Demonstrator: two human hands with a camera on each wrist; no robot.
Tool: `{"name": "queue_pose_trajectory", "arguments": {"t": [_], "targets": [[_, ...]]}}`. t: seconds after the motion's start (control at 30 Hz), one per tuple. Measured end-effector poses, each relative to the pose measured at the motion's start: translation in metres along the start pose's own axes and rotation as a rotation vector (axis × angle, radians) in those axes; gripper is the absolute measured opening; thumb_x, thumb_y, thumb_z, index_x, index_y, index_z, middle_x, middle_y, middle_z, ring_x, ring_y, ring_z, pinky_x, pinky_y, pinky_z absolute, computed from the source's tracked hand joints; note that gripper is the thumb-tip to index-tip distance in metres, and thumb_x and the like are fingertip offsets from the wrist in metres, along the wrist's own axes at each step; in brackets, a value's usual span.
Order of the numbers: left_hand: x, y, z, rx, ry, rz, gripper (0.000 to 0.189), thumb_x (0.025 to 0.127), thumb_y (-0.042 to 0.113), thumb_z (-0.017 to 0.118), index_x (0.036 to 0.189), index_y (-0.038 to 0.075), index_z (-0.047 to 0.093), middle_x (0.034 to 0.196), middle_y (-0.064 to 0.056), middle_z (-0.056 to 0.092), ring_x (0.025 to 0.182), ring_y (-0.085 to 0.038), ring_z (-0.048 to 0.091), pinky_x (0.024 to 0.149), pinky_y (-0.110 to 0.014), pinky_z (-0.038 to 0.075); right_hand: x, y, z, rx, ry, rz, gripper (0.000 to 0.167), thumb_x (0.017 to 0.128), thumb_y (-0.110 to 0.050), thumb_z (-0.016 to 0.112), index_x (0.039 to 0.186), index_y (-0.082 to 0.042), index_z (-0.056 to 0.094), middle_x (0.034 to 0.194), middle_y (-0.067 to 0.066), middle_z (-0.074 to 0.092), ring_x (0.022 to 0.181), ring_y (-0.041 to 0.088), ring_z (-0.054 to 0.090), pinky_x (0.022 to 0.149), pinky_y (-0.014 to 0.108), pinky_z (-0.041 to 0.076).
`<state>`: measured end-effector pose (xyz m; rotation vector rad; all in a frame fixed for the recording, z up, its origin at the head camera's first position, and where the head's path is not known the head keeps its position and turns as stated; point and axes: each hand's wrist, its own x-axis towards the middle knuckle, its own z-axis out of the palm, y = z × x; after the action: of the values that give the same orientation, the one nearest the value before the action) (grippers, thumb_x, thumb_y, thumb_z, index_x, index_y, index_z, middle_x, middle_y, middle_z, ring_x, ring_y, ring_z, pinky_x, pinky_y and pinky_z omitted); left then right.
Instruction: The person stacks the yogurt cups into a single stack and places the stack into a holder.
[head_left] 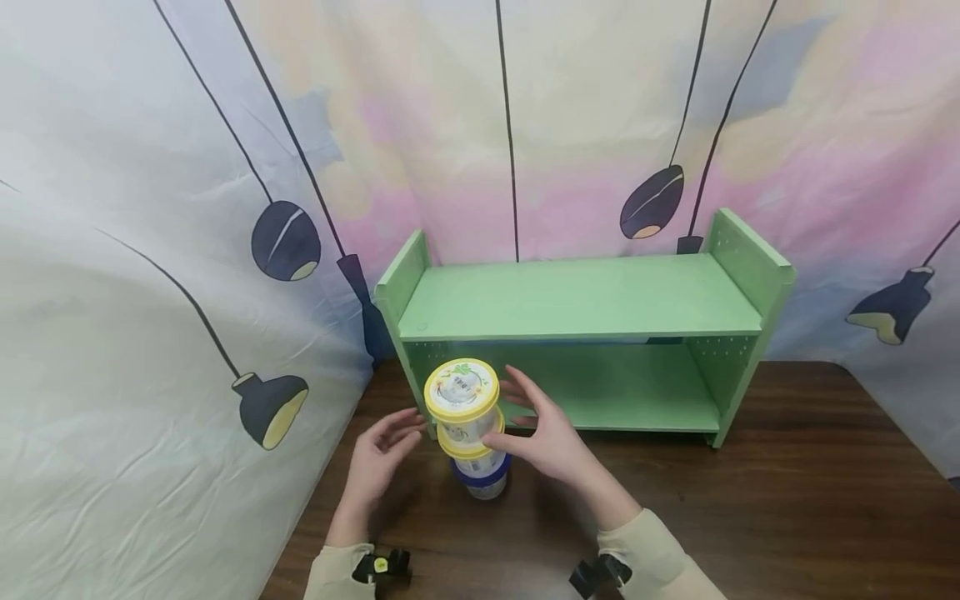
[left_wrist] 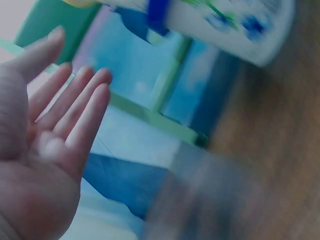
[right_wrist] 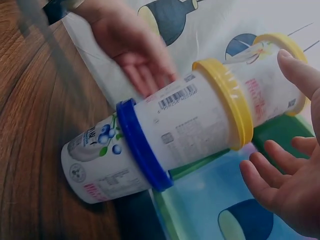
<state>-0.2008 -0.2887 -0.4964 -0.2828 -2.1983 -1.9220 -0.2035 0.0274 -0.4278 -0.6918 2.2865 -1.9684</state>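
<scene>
Three white yogurt tubs stand stacked on the table. The bottom tub (right_wrist: 102,162) has a blue lid and printed blueberries; the middle tub (right_wrist: 185,125) has a yellow lid and a barcode. Another yellow lid tops the upper tub (head_left: 461,393). My left hand (head_left: 378,462) is just left of the stack, fingers loosely bent and apart from the tubs; in the left wrist view its palm shows bare. To the right of the stack is my right hand (head_left: 551,442), fingers spread, its thumb tip overlapping the upper tub's side in the head view.
A green two-level shelf (head_left: 577,300) stands right behind the stack on the dark wooden table (head_left: 817,500). Behind and to the left hangs a cloth (head_left: 150,333) printed with lamps. Each wrist wears a black strap with a small camera.
</scene>
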Motion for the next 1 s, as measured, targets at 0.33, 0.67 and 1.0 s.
{"name": "queue_pose_trajectory", "arguments": {"t": [0.33, 0.67, 1.0], "targets": [[0.023, 0.058, 0.012, -0.113, 0.407, 0.161, 0.029, 0.099, 0.001, 0.076, 0.123, -0.013, 0.067, 0.107, -0.012, 0.077, 0.094, -0.017, 0.077, 0.089, -0.028, 0.063, -0.009, 0.024, -0.002, -0.015, 0.01, 0.026, 0.102, 0.086, -0.031, 0.093, 0.168, -0.02, 0.034, 0.159, 0.007, 0.053, 0.143, 0.031, 0.053, 0.113, 0.052, 0.051], [0.049, 0.093, 0.002, -0.06, 0.467, 0.221, 0.03, 0.098, 0.004, 0.078, 0.124, -0.008, 0.072, 0.113, -0.015, 0.077, 0.1, -0.013, 0.074, 0.092, -0.021, 0.059, -0.015, 0.033, -0.005, -0.05, 0.003, 0.054, 0.1, 0.087, -0.032, 0.092, 0.168, -0.017, 0.036, 0.159, 0.007, 0.054, 0.143, 0.031, 0.053, 0.112, 0.052, 0.052], [0.066, 0.111, 0.003, -0.006, 0.378, 0.147, 0.048, 0.097, 0.01, 0.081, 0.142, 0.003, 0.068, 0.139, -0.019, 0.068, 0.125, -0.026, 0.068, 0.098, -0.019, 0.056, -0.017, 0.04, -0.005, -0.09, -0.047, 0.052, 0.096, 0.086, -0.028, 0.094, 0.164, -0.011, 0.041, 0.163, 0.011, 0.048, 0.144, 0.035, 0.051, 0.11, 0.053, 0.053]]}}
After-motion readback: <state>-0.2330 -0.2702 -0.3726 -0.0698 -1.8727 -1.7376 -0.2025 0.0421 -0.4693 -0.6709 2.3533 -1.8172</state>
